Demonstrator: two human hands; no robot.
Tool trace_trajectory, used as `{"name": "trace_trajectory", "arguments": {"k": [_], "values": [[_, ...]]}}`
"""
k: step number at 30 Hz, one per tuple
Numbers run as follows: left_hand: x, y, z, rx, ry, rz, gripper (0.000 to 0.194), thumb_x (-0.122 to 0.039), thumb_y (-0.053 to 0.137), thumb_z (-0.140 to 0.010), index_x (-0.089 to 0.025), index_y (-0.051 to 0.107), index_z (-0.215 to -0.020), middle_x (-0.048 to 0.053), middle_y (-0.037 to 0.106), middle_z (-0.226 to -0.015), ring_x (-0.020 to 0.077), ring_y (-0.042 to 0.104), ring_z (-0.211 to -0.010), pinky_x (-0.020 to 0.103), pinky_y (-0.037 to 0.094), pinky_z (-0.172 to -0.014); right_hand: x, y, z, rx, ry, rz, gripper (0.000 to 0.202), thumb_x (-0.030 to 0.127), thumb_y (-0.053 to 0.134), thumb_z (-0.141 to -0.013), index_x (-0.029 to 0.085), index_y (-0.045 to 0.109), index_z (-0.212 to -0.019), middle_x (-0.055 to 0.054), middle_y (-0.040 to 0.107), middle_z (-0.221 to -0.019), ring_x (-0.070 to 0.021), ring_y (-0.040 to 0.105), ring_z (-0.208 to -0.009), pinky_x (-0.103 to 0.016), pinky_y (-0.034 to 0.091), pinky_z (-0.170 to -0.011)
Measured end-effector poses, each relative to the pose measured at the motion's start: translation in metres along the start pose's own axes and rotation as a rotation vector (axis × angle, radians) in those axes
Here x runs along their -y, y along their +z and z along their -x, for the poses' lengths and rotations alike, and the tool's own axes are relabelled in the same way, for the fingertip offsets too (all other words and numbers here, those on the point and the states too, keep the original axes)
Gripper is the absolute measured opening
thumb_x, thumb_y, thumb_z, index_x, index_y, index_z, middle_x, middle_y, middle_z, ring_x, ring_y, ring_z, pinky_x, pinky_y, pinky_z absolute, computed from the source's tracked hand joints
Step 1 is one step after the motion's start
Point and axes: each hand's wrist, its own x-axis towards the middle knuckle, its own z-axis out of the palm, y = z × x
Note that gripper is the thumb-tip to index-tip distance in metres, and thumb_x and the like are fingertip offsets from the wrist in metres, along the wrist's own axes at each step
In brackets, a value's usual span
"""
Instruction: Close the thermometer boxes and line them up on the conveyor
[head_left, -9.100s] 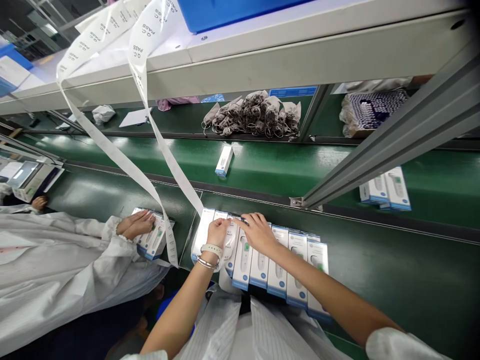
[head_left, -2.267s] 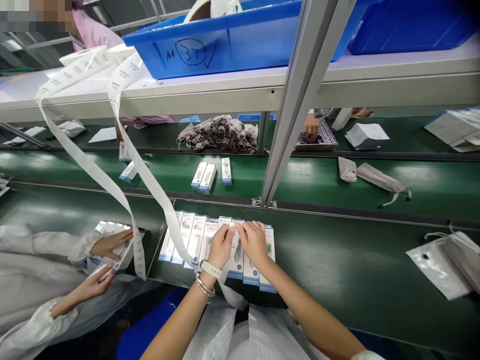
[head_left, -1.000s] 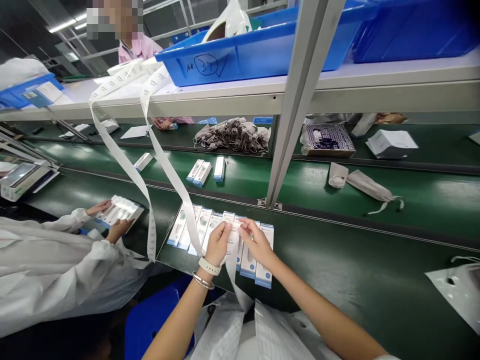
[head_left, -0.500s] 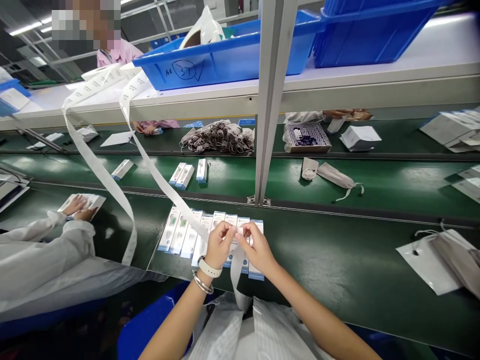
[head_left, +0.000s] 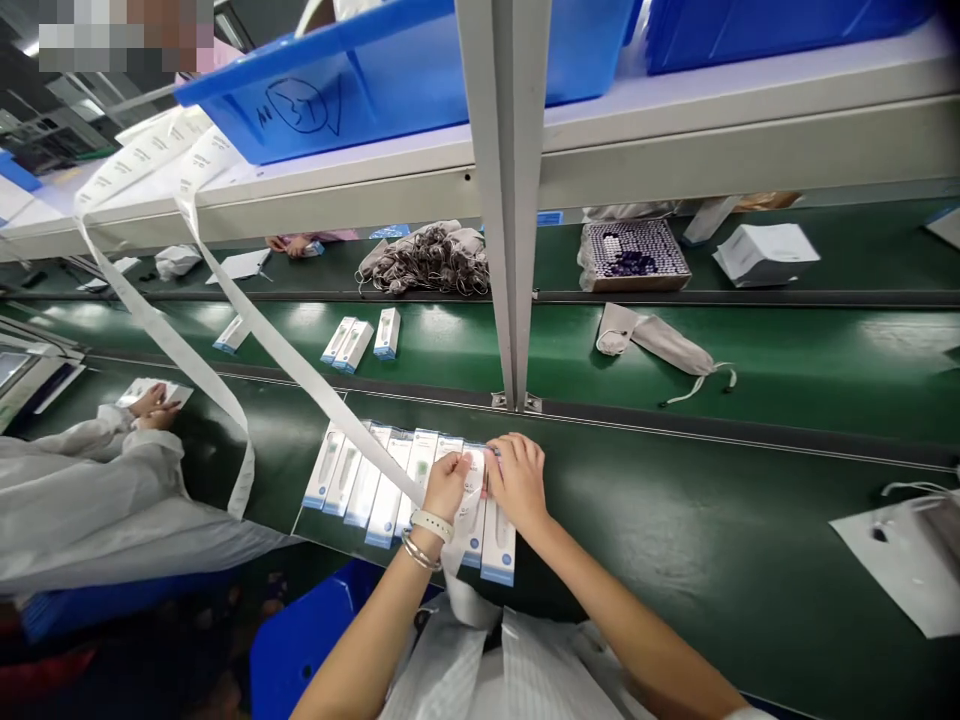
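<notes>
Several slim white-and-blue boxes lie side by side in a slanted row on the green bench. My left hand is closed over the row, pinching a white label strip between thumb and fingers. From there the strip runs up to the shelf, and its other end hangs down in a curl at my lap. Close to its right, my right hand has bent fingers around the upper end of the rightmost box, covering that end. Whether a label sits under those fingers is hidden.
A metal post rises behind my hands. Blue bins stand on the shelf above. Loose boxes and a grey pouch lie on the green belt. At left, a co-worker's hands rest on a white item.
My right hand has left the pinch at the label strip and moved slightly right onto the rightmost box's upper end. My left hand keeps the strip. The camera view has shifted.
</notes>
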Motion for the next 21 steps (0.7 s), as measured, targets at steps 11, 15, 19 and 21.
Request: {"name": "trace_trajectory", "arguments": {"k": [11,15,19,21], "values": [[0.007,0.007,-0.020,-0.159,-0.244,0.113,0.032,-0.042,0.067,-0.062,-0.017,0.048,-0.056,-0.005,0.047,-0.039,0.0102,0.044,-0.033,0.024,0.036,-0.036,-0.037,0.000,-0.007,0.262,-0.300,0.089,0.037,0.023,0.036,-0.090,0.028,0.050,-0.123,-0.010,0.052,-0.115,-0.0259,0.039,-0.112,-0.043,0.028,-0.095],[0.012,-0.001,-0.017,-0.235,-0.221,0.133,0.038,-0.045,0.070,-0.059,-0.017,0.045,-0.053,-0.006,0.046,-0.039,0.0081,0.043,-0.035,0.022,0.036,-0.038,-0.034,-0.001,-0.012,0.276,-0.348,0.145,0.036,0.033,0.036,-0.091,0.029,0.050,-0.124,-0.011,0.053,-0.117,-0.0279,0.039,-0.112,-0.046,0.026,-0.094],[0.015,-0.010,-0.009,-0.241,-0.195,0.149,0.039,-0.048,0.069,-0.060,-0.017,0.046,-0.054,-0.006,0.044,-0.039,0.0086,0.042,-0.036,0.023,0.036,-0.038,-0.029,0.004,-0.033,0.386,-0.293,0.193,0.037,0.043,0.038,-0.089,0.025,0.059,-0.114,-0.012,0.061,-0.102,-0.0261,0.048,-0.099,-0.041,0.033,-0.083],[0.014,-0.013,-0.005,-0.228,-0.176,0.154,0.039,-0.049,0.067,-0.061,-0.017,0.046,-0.055,-0.007,0.043,-0.040,0.0092,0.042,-0.036,0.024,0.036,-0.038,-0.026,0.006,-0.044,0.426,-0.237,0.224,0.041,0.047,0.036,-0.089,0.022,0.068,-0.094,-0.012,0.063,-0.092,-0.0257,0.051,-0.092,-0.039,0.035,-0.078]]}}
